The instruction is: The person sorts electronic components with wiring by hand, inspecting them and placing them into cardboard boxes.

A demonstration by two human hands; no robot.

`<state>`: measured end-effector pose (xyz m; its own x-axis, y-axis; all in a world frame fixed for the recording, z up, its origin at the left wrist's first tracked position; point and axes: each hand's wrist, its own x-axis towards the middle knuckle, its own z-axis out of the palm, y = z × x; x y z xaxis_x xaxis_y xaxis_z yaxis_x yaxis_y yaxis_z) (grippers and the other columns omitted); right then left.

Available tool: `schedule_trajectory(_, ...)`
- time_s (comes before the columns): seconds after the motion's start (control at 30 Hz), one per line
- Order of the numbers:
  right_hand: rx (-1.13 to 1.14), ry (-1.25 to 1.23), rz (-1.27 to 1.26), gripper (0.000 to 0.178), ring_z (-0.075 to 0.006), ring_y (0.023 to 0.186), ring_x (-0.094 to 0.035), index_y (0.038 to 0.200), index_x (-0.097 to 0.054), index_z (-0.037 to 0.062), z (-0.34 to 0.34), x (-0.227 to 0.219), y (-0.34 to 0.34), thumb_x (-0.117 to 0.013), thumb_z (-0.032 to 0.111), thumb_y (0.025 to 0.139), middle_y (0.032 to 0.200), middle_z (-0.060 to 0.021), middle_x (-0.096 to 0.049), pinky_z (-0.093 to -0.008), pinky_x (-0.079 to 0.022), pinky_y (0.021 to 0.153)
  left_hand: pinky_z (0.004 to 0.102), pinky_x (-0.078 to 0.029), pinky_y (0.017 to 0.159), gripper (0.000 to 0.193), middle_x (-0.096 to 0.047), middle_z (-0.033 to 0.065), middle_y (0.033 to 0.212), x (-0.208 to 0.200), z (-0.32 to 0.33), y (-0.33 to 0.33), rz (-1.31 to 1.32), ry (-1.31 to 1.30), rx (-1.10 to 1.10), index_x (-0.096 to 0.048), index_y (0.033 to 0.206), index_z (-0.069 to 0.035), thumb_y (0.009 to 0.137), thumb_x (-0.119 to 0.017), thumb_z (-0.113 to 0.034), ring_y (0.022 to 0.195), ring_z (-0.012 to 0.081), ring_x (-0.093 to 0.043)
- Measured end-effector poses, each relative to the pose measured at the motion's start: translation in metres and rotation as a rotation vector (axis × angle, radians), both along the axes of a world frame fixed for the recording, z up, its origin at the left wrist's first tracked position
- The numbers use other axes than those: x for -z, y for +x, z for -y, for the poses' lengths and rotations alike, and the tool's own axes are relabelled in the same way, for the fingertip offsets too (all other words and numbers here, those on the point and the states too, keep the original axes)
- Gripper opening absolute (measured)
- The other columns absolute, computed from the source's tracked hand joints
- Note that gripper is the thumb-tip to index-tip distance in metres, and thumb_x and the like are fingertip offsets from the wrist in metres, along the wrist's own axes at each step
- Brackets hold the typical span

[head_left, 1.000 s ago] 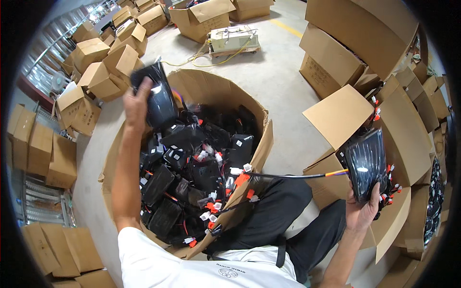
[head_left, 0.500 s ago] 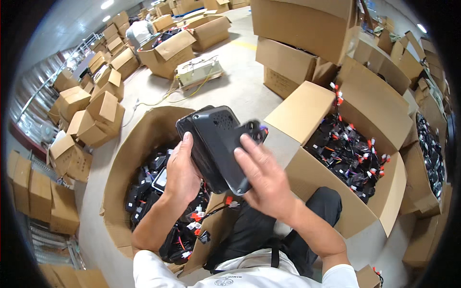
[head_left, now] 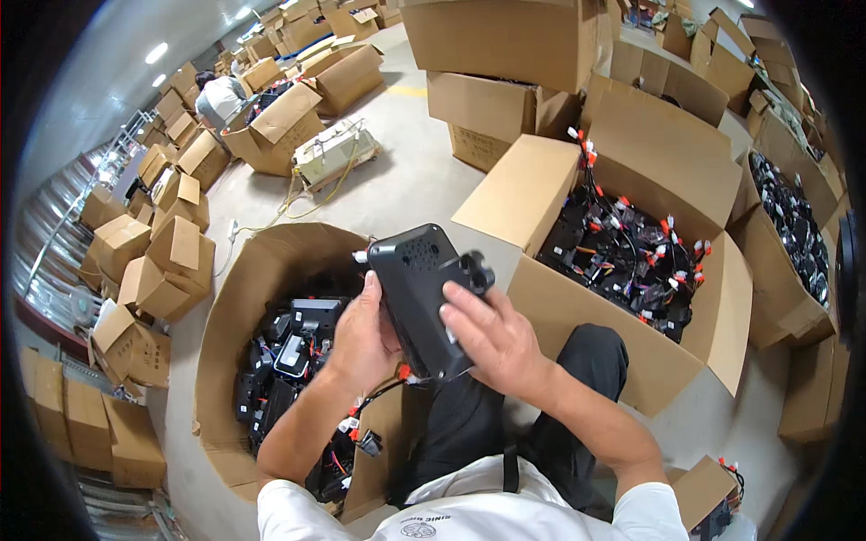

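A black plastic device housing (head_left: 417, 298) is held tilted in front of me, above the edge of a carton. It has a cluster of small holes near its upper end and a dark round-ended bracket (head_left: 471, 272) jutting from its right side. My left hand (head_left: 361, 329) is closed round its left edge, thumb along the side. My right hand (head_left: 494, 338) grips the right edge, fingers lying over the face below the bracket. A small white plug (head_left: 361, 257) shows at the upper left corner. A black cable with a red connector (head_left: 403, 371) hangs below the housing.
The open carton (head_left: 221, 361) at my left holds black devices and cables. Another carton (head_left: 622, 365) at right is filled with black parts and red-and-white connectors. A pale metal box (head_left: 336, 153) with a yellow cord stands on the floor ahead. A person (head_left: 218, 97) is at far left.
The view has swung to the right, so the cartons sit further left. The housing is turned slightly; its front and rear layers, offset before, now look aligned. Both hands keep hold.
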<state>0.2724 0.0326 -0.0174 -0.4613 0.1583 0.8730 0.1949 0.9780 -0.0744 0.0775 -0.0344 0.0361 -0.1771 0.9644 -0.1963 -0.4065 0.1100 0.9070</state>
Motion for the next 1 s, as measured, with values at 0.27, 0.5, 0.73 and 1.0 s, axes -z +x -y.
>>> schedule_trajectory(0.27,-0.285,-0.467,-0.162,0.09,-0.0405,0.123,-0.058,0.139,-0.045,-0.0022,0.018,-0.002,-0.004,-0.089,0.01,0.061,0.142,-0.0253,-0.051,-0.0435,-0.052,0.099,0.0464,-0.038,0.113,0.076,-0.054,0.0147,0.137,0.035,-0.023,-0.028,-0.009,0.484,0.218,-0.047,0.14,-0.005,0.093,-0.058,-0.064,0.133,0.0299,-0.048)
schedule_trajectory(0.5,-0.227,-0.292,-0.219,0.065,-0.0423,0.112,-0.064,0.129,-0.053,-0.0034,0.028,0.021,0.002,-0.08,0.004,0.071,0.138,-0.0282,-0.053,-0.0442,-0.057,0.087,0.0474,-0.041,0.111,0.071,-0.056,0.0142,0.128,0.037,-0.021,-0.021,0.042,0.551,0.235,-0.056,0.129,-0.009,0.081,-0.077,-0.056,0.128,0.0335,-0.051)
schedule_trajectory(0.73,-0.078,-0.03,-0.175,0.041,-0.035,0.09,-0.067,0.115,-0.061,-0.0046,0.027,0.054,0.013,-0.073,0.005,0.077,0.127,-0.0259,-0.06,-0.0438,-0.058,0.082,0.0465,-0.039,0.112,0.093,-0.058,0.0177,0.129,0.02,-0.023,-0.024,-0.229,0.637,0.325,-0.051,0.134,0.001,0.066,-0.09,-0.049,0.131,0.0323,-0.051)
schedule_trajectory(1.0,-0.368,-1.301,-0.504,0.051,-0.0161,0.11,-0.058,0.133,-0.049,-0.0035,0.041,0.012,0.014,-0.072,0.014,0.091,0.123,-0.0094,-0.062,-0.0315,-0.046,0.099,0.0351,-0.037,0.11,0.079,-0.058,0.0113,0.126,0.039,-0.029,-0.029,-0.385,0.438,0.276,-0.05,0.132,0.002,0.087,-0.07,-0.061,0.123,0.0209,-0.053)
